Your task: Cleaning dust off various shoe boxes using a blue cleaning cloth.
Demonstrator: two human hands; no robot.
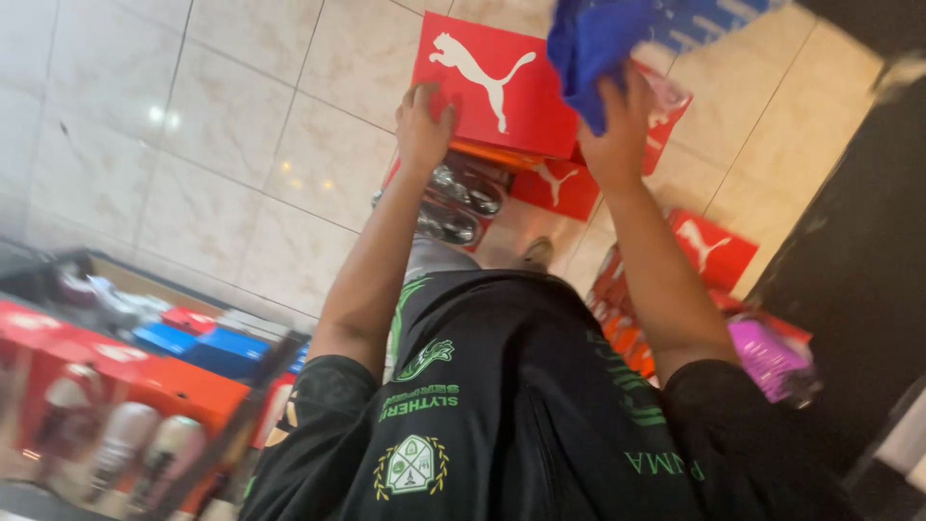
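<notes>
Head view: hands on a red box

Left hand [422, 121] lies flat on the red box lid [497, 82], fingers spread, holding nothing. Right hand [617, 125], its grip closed, clutches a blue cloth [593, 39] above the box, over the tiled floor [193, 145].

the person wears a black short-sleeved shirt [521, 405] with green trim and green lettering, a green snake figure on the chest and a pale crest ringed by a yellow-green wreath. both forearms are bare below the sleeves.
</notes>
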